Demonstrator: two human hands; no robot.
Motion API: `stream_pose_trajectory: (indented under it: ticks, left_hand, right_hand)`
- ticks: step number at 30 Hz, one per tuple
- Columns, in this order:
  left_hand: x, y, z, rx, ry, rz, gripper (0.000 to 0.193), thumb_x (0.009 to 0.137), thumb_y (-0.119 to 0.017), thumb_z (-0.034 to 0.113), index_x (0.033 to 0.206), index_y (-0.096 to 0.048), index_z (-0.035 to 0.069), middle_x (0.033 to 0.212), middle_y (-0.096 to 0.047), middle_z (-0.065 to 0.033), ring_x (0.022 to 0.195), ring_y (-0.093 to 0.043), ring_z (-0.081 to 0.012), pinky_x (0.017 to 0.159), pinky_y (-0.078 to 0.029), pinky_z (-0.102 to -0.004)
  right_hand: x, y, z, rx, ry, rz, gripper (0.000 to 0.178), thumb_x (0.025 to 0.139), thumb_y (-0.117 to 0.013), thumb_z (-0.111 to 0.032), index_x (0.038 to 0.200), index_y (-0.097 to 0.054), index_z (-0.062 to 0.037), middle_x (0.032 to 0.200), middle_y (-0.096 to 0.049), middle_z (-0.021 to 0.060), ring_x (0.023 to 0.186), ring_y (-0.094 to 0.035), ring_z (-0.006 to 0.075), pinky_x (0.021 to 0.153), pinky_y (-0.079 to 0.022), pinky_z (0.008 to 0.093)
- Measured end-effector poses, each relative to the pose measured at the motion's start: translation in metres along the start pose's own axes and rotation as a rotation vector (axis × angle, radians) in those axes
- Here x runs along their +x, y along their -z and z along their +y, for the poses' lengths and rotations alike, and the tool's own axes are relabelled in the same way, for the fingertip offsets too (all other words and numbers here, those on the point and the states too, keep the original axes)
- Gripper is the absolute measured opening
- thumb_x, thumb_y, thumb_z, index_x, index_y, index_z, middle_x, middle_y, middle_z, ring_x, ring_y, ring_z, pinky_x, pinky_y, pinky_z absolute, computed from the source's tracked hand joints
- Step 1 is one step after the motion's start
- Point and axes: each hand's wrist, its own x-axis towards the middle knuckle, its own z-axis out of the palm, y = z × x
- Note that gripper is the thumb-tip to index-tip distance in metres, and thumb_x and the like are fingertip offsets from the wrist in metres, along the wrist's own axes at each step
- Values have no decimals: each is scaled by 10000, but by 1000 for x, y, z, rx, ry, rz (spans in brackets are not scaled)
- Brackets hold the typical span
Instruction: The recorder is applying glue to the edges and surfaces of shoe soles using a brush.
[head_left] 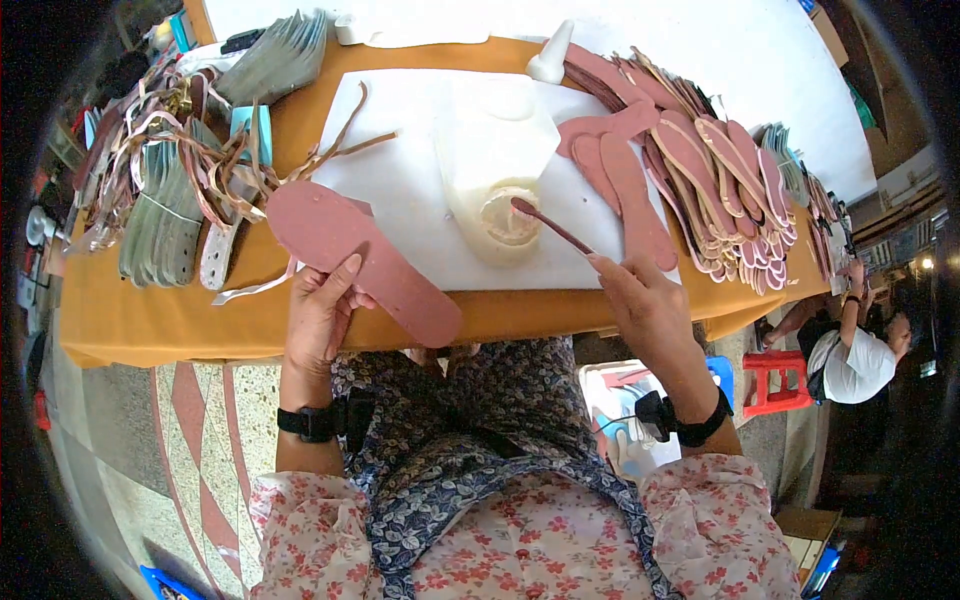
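Observation:
My left hand (322, 310) grips a dusty-pink shoe sole (370, 255) by its edge, thumb on top, holding it tilted over the table's front edge. Another layer peeks out beneath it. In my right hand (645, 305) is a thin dark-reddish brush (560, 229), pinched near its end. The brush tip reaches into the round opening of a translucent whitish plastic container (492, 160), which lies on a white sheet (395, 95). Something pale shows inside the opening; I cannot tell what it is. More pink soles (632, 190) lie to the right of the container.
At the left are bundled grey-green soles (160, 220) and tangled straps (215, 165). Stacked pink soles with pale edges (715, 195) fill the right side. A white cone-shaped nozzle (549, 62) stands at the back. A red stool (775, 383) and another person (855, 362) are at the right.

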Motion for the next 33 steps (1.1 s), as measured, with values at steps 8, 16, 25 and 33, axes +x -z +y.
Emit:
stream_pose_trajectory:
  ticks: [8, 16, 25, 33]
  left_hand:
    - [-1, 1, 0, -22, -9, -5, 205, 830, -588, 80, 999, -585, -36, 899, -626, -97, 579, -578, -109, 541, -531, -243]
    - [-1, 2, 1, -54, -16, -37, 193, 831, -585, 80, 995, -589, -22, 970, -621, -122, 637, -598, -126, 550, -538, -250]
    - [0, 5, -1, -70, -12, -47, 189, 833, -576, 68, 994, -581, -31, 1019, -605, -149, 643, -609, -142, 551, -550, -262]
    - [-1, -2, 2, -53, -16, -2, 193, 832, -579, 71, 996, -577, -31, 995, -610, -136, 636, -599, -135, 548, -540, -255]
  right_hand:
    - [14, 10, -39, -44, -23, -114, 298, 748, -592, -171, 1045, -573, -159, 692, -490, 66, 487, -534, 253, 416, -440, 375]
    - [21, 5, -61, 42, -30, -150, 292, 733, -559, -48, 1025, -569, -48, 703, -473, 110, 540, -523, 286, 480, -427, 380]
    - [23, -6, -67, 319, 130, -106, 288, 741, -583, -14, 1023, -546, 23, 721, -468, 123, 583, -529, 288, 500, -438, 362]
    - [24, -1, -70, 116, 350, -82, 271, 750, -519, -52, 1009, -525, 26, 708, -467, 111, 531, -542, 231, 445, -453, 300]
